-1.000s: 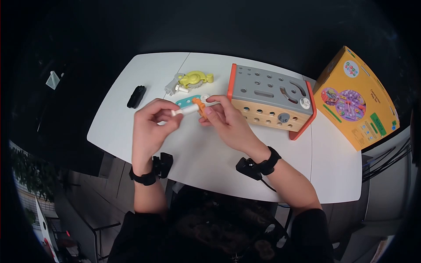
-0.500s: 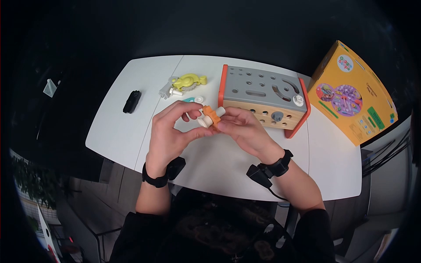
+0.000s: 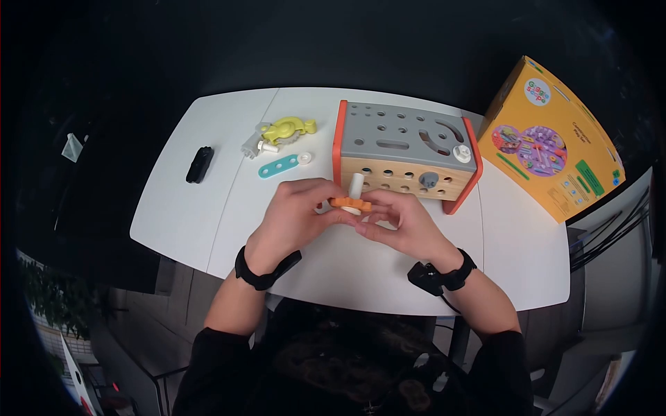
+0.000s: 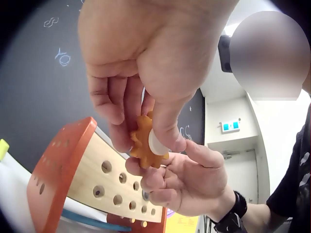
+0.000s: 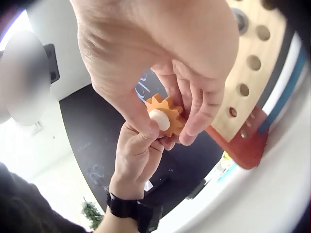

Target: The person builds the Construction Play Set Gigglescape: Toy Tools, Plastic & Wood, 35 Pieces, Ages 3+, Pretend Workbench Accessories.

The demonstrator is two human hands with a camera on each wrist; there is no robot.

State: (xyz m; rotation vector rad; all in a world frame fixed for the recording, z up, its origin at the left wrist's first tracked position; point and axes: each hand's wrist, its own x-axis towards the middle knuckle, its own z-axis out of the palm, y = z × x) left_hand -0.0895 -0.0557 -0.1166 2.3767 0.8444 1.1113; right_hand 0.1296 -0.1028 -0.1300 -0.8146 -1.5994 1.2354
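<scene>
In the head view an orange toy gear (image 3: 350, 203) sits on a white toy bolt (image 3: 356, 184), whose shank sticks up above it. My left hand (image 3: 295, 211) pinches the pair from the left, thumb by the bolt's round head (image 4: 158, 143). From the other side my right hand (image 3: 409, 225) holds the gear between curled fingers and thumb. In the right wrist view the right thumb lies beside the white head (image 5: 159, 119). Both hands are above the table, in front of the toy workbench (image 3: 409, 142).
Left of the workbench lie a teal strip (image 3: 279, 166) with holes, a white bolt (image 3: 267, 147) and a yellow-and-grey toy saw (image 3: 288, 130). A black object (image 3: 200, 165) rests farther left on the white table (image 3: 173, 222). A yellow box (image 3: 555, 139) stands at the right.
A second ago the left hand held the bolt and the right hand the gear. The bolt then passed through the gear; the pair has moved right, nearer the body, and turned shank up.
</scene>
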